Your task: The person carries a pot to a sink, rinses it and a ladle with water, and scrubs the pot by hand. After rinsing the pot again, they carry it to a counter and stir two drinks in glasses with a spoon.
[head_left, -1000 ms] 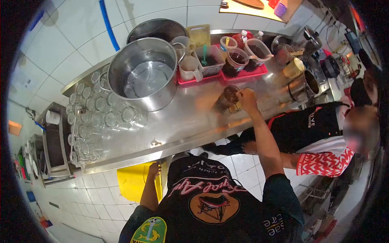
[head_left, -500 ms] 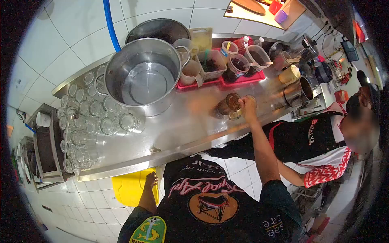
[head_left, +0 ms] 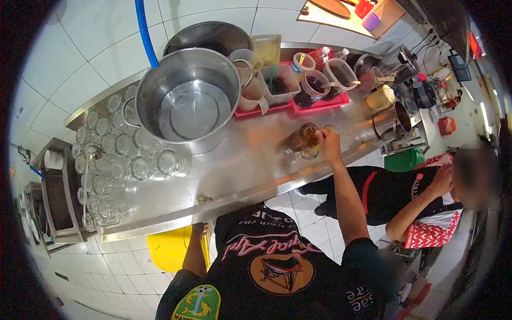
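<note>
My right hand (head_left: pixel 329 145) is over the steel counter, its fingers closed at the side of a glass mug (head_left: pixel 308 136) with brown drink in it. The exact grip on the mug is partly hidden by the fingers. A smaller clear glass (head_left: pixel 309 153) stands just below that mug, and the rim of another glass (head_left: pixel 331 129) shows behind my hand. Down by the counter's front edge hangs my left hand (head_left: pixel 199 229), above a yellow bin (head_left: pixel 169 249). Its fingers are dark and partly hidden.
A large steel pot (head_left: pixel 186 101) stands at the back left, beside several upturned glass mugs (head_left: pixel 141 167). Red trays (head_left: pixel 336 101) hold tubs and pitchers. A steel container (head_left: pixel 392 120) sits to the right. Across the counter's right end stands a co-worker (head_left: pixel 394 194).
The co-worker has raised a hand towards the face and shifted slightly. My left hand has risen a little towards the counter edge. My right hand stays at the mug.
</note>
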The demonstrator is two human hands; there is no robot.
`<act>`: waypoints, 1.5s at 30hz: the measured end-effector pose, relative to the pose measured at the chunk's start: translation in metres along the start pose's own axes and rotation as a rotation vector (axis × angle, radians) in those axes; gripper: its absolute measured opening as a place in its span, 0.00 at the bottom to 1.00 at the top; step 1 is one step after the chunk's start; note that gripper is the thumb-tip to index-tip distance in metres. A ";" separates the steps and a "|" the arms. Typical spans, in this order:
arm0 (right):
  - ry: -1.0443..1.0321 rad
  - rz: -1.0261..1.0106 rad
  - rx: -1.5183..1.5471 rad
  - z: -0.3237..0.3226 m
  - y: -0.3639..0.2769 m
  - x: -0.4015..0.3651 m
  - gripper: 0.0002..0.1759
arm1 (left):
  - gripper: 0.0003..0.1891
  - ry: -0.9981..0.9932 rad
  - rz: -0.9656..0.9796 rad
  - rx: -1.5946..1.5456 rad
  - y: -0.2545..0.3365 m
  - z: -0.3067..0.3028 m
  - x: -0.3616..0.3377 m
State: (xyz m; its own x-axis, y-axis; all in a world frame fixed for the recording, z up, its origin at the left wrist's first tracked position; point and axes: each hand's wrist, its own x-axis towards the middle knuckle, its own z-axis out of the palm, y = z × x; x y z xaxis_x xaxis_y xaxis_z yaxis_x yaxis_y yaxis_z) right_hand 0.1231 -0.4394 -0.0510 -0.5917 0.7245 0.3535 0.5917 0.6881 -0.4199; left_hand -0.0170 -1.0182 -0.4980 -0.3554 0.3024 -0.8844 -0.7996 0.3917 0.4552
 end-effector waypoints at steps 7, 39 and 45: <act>-0.121 -0.099 -0.153 0.002 0.004 0.007 0.12 | 0.15 -0.047 0.085 -0.131 -0.020 0.002 0.002; -0.030 0.244 -0.034 -0.065 -0.032 0.033 0.18 | 0.24 0.225 -0.243 -0.152 -0.064 0.063 -0.096; 0.171 0.324 0.102 -0.080 -0.059 0.032 0.16 | 0.24 0.111 0.138 -0.775 -0.191 0.034 0.009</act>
State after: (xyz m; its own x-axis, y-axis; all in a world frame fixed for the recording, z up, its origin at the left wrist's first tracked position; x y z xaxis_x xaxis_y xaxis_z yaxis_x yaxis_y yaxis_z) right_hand 0.1133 -0.4533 0.0519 -0.2780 0.9058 0.3197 0.6705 0.4213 -0.6107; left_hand 0.1491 -1.0608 -0.5892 -0.4897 0.1995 -0.8488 -0.8394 -0.3714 0.3969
